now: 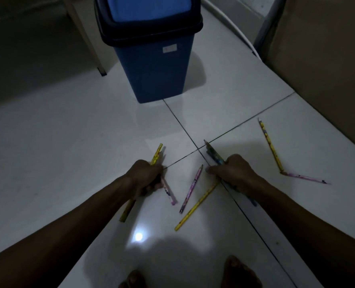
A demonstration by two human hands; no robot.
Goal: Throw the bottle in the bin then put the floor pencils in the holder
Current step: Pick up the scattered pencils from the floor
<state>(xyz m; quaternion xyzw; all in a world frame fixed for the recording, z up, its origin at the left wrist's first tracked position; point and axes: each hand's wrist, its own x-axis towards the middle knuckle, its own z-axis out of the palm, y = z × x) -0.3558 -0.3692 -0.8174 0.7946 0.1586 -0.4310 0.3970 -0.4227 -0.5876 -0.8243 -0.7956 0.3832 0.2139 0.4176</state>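
Note:
Several pencils lie on the white tiled floor. My left hand [146,176] is closed around a yellow pencil [156,155] and a pink pencil [169,192]. My right hand [233,172] grips a blue pencil [214,154] whose tip points away from me. Loose between the hands lie a pink pencil [191,189] and a yellow pencil [196,206]. Further right lie another yellow pencil [271,145] and a pink pencil [305,177]. The blue bin [153,69] with a black rim and a blue swing lid stands ahead. No bottle or holder is in view.
A chair or table leg [89,38] stands left of the bin. A brown cabinet or wall [322,59] runs along the right side. My bare feet [241,273] show at the bottom edge. The room is dim.

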